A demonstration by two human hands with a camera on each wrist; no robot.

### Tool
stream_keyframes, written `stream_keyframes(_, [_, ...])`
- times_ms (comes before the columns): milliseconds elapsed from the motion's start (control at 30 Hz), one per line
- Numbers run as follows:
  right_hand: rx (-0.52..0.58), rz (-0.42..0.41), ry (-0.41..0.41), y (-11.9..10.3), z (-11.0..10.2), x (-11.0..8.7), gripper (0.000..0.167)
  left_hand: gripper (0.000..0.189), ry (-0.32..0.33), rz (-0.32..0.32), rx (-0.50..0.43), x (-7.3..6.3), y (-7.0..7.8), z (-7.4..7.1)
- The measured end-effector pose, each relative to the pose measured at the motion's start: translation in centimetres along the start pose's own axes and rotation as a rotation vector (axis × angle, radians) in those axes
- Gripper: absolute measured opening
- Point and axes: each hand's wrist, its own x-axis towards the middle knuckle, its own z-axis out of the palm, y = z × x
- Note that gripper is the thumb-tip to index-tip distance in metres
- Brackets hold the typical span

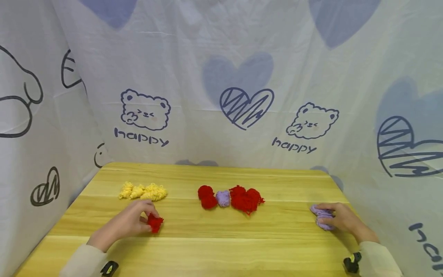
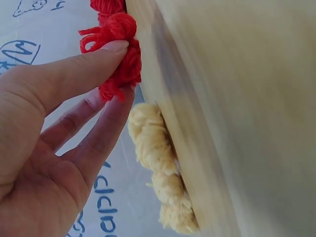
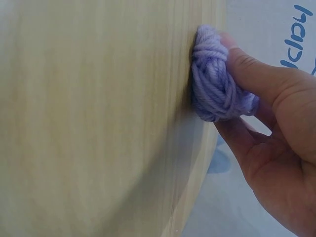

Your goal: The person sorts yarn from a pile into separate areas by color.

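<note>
My left hand (image 1: 129, 221) pinches a small bundle of red yarn (image 1: 155, 223) between thumb and fingers, over the left part of the table. In the left wrist view the thumb presses on the red yarn (image 2: 127, 61) from one side and fingertips from the other. At the right side of the table, my right hand (image 1: 346, 221) grips a lilac yarn bundle (image 1: 324, 218). The right wrist view shows this lilac yarn (image 3: 213, 79) close at the tabletop, thumb on one side and fingers beneath it.
Yellow yarn bundles (image 1: 143, 191) lie in a row behind my left hand. Mid-table, a lilac ball (image 1: 223, 198) sits between red yarn bundles (image 1: 207, 197) on the left and a red yarn heap (image 1: 246, 199) on the right. A printed curtain (image 1: 194, 150) hangs behind the wooden table (image 1: 235, 254).
</note>
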Motion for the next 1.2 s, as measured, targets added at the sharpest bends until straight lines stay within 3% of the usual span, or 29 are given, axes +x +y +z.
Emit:
stream_keyframes(233, [0.001,0.012,-0.010,0.0,0.1,0.1,0.049,0.028,0.012,0.015,0.011,-1.5,-0.7,-0.5])
stream_keyframes(767, [-0.008,0.017,-0.010,0.1,0.2,0.3,0.049,0.031,0.016,0.008,0.043,-3.5,-1.9,-0.7])
stream_keyframes(1067, [0.011,0.024,-0.022,0.0,0.1,0.2,0.050,0.030,0.059,0.073,0.103,-3.7,-2.4,-0.3])
stream_keyframes(1200, [0.002,0.015,-0.016,0.0,0.1,0.2,0.049,0.029,0.060,0.071,0.106,-3.7,-2.4,-0.3])
